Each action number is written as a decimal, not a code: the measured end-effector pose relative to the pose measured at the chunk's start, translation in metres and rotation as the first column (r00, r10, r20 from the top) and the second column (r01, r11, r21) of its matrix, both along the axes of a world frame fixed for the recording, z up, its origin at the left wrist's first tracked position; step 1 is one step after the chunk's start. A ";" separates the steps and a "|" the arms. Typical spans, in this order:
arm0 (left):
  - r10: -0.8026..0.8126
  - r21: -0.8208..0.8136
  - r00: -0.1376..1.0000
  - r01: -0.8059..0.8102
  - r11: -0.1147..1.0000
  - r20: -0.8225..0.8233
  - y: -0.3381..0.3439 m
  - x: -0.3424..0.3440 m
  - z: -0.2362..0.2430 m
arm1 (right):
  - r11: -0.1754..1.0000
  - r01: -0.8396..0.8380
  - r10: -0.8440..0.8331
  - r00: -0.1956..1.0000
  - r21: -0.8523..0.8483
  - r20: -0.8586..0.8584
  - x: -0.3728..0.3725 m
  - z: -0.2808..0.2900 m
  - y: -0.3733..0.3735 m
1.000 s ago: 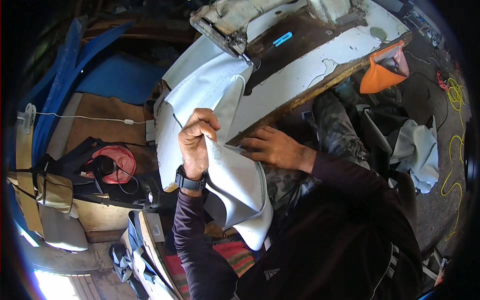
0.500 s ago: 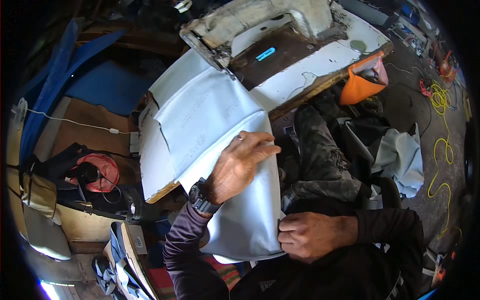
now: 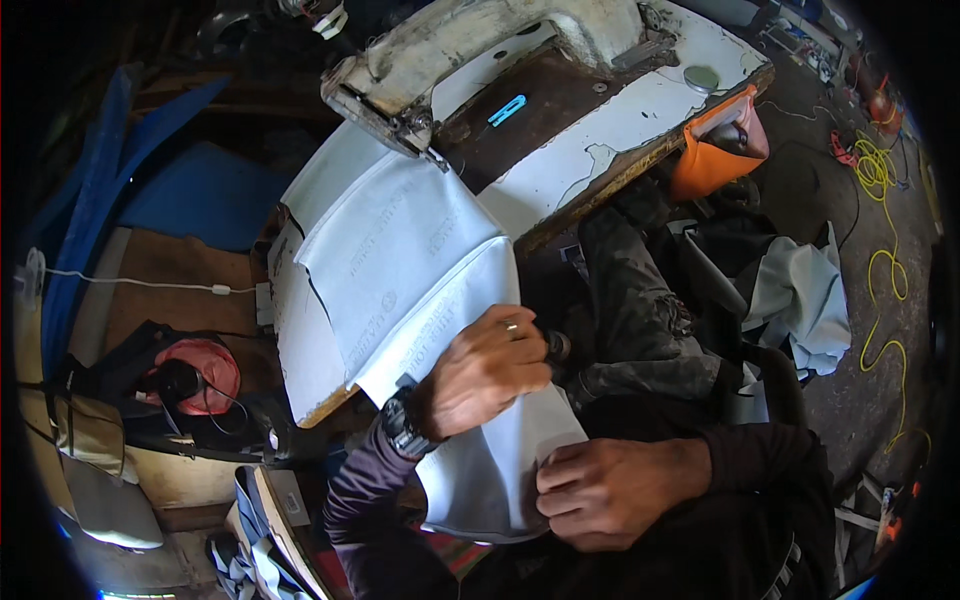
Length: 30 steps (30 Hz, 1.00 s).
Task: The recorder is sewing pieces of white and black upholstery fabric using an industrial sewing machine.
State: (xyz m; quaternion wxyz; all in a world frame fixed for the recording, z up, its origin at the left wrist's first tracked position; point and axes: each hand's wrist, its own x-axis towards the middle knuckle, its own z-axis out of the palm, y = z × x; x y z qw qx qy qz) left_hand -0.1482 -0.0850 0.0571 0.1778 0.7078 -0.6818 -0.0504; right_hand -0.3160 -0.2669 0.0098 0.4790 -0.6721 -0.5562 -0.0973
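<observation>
The fabric (image 3: 400, 245) is pale grey, the trousers (image 3: 640, 295) camouflage-patterned.

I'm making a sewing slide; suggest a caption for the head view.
Left hand on top, right hand gripping its edge, a pale grey flexible sheet extends from a worn cream metal sewing machine.

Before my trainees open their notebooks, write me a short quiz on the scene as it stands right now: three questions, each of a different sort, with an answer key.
1. Multiple choice: what colour is the small clip-shaped item lying on the dark bed of the sewing machine?
A) Red
B) Yellow
C) Light blue

2. True or false: the left hand and the right hand both touch the pale sheet.

3. Short answer: on which wrist is the black watch worn?

Key: 1. C; 2. True; 3. The left wrist.
</observation>
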 end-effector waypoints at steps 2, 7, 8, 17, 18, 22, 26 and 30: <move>0.067 -0.253 0.976 -0.120 0.960 -0.209 0.011 0.001 0.004 | 0.964 0.144 -0.105 0.978 0.222 -0.179 0.015 -0.006 -0.008; 0.103 -0.424 0.931 -0.256 0.868 -0.351 0.015 -0.002 0.005 | 0.739 0.650 -0.185 0.447 0.176 -0.875 0.081 -0.047 -0.001; 0.069 -0.424 0.932 -0.228 0.876 -0.357 0.012 -0.001 0.006 | 0.727 0.600 0.106 0.384 0.335 -0.917 0.089 -0.055 0.008; 0.076 0.323 0.916 0.061 0.945 -0.394 -0.015 -0.007 -0.004 | 0.907 0.275 0.181 0.434 0.320 -0.883 0.104 -0.063 0.084; 0.100 0.176 0.955 -0.052 0.983 -0.280 -0.010 -0.007 0.001 | 0.916 0.262 0.158 0.458 0.303 -0.875 0.104 -0.064 0.086; 0.164 0.122 0.967 -0.142 0.982 -0.196 0.001 0.005 0.007 | 0.946 0.224 0.077 0.543 0.233 -0.836 0.103 -0.079 0.097; 0.172 0.207 0.909 -0.098 0.974 -0.379 0.002 0.006 -0.008 | 0.976 0.170 -0.006 0.635 0.133 -0.772 0.098 -0.085 0.108; 0.027 0.103 0.976 -0.004 0.995 -0.218 0.008 0.009 -0.014 | 0.965 0.190 -0.252 0.858 -0.179 -0.448 0.106 -0.071 0.060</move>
